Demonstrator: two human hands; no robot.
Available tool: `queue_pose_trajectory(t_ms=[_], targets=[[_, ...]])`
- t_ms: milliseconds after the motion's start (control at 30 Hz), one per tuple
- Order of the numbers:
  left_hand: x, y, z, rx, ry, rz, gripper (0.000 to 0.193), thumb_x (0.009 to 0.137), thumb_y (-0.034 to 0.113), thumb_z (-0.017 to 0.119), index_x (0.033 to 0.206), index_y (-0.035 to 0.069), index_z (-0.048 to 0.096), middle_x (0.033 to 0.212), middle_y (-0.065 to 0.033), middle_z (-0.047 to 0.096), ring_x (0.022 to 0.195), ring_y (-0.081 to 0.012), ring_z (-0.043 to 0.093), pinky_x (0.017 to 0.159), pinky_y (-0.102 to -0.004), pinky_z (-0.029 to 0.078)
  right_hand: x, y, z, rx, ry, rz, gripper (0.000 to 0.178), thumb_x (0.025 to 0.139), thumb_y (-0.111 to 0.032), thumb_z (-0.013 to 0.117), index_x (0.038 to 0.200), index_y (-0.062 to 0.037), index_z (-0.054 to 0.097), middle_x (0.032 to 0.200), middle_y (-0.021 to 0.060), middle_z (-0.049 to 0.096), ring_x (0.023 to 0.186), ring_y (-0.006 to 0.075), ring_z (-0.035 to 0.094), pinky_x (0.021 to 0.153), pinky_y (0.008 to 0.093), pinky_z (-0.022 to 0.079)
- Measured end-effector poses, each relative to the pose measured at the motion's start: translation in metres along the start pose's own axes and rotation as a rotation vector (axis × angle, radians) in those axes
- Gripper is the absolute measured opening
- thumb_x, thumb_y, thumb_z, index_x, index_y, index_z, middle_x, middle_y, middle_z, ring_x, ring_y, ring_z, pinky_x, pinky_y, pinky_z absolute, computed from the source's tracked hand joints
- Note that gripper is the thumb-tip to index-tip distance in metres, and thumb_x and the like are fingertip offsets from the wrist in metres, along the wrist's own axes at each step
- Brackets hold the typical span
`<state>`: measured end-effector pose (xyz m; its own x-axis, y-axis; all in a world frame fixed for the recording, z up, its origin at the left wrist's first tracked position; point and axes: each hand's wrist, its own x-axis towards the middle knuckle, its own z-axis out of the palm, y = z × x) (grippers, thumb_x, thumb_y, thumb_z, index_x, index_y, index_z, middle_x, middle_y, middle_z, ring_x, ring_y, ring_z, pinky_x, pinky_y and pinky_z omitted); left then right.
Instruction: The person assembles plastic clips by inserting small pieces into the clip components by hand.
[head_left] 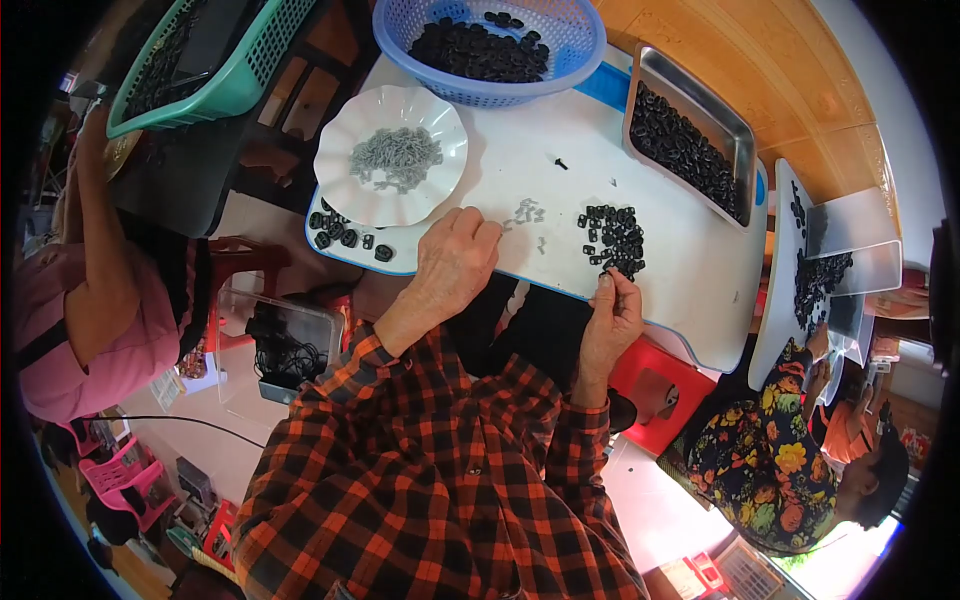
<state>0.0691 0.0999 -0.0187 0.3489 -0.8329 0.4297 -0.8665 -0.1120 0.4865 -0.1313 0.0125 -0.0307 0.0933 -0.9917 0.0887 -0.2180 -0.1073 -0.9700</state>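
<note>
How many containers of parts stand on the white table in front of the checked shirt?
3: a blue basket at the far side, a white scalloped plate on the left, and a metal tray on the right.

Glossy black plastic pieces (618,232), glossy plate (440,190), smooth tabletop (500,170), shiny metal tray (697,97), matt cloth shirt (450,470).

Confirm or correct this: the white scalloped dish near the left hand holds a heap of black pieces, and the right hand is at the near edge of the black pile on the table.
Wrong on the colour: in the head view, the white scalloped dish near the left hand holds a heap of pale grey pieces. The right hand is indeed at the near edge of the black pile.
</note>
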Motion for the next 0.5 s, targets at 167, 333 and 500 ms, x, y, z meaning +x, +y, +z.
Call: queue_pose_trajectory(t_ms=[167, 333, 500], targets=[[0.0051, 0.0026, 0.0008, -0.023, -0.021, 0.014, 0.017, 0.07, 0.002, 0.067, 0.085, 0.007, 0.061, 0.079, -0.0071, 0.052, 0.074, -0.0272, 0.057, 0.061, -0.0384, 0.048, -0.0003, 0.0006, 0.0012, -0.018, 0.003, -0.014, 0.013, 0.092, -0.008, 0.06, 0.1, 0.0008, 0.063, 0.088, 0.0016, 0.061, 0.076, 0.0059, 0.055, 0.061, 0.0199, 0.048], [0.0056, 0.004, 0.0018, -0.036, 0.005, 0.017, 0.017, 0.07, 0.002, 0.067, 0.085, 0.006, 0.062, 0.079, -0.007, 0.052, 0.074, -0.0268, 0.057, 0.061, -0.0381, 0.048, -0.0002, 0.0014, 0.0008, -0.027, -0.003, -0.02, 0.013, 0.092, -0.007, 0.06, 0.1, 0.0025, 0.062, 0.087, 0.0022, 0.061, 0.078, 0.0073, 0.056, 0.068, 0.0207, 0.047], [0.0076, 0.0042, 0.0066, -0.017, -0.007, 0.059, 0.018, 0.069, 0.001, 0.067, 0.086, 0.006, 0.061, 0.079, -0.0075, 0.052, 0.074, -0.0262, 0.057, 0.062, -0.0376, 0.048, -0.0016, 0.0081, 0.0016, -0.042, 0.001, -0.053, 0.012, 0.091, -0.005, 0.059, 0.099, 0.0035, 0.061, 0.088, 0.0033, 0.062, 0.082, 0.0092, 0.057, 0.075, 0.0228, 0.047]])
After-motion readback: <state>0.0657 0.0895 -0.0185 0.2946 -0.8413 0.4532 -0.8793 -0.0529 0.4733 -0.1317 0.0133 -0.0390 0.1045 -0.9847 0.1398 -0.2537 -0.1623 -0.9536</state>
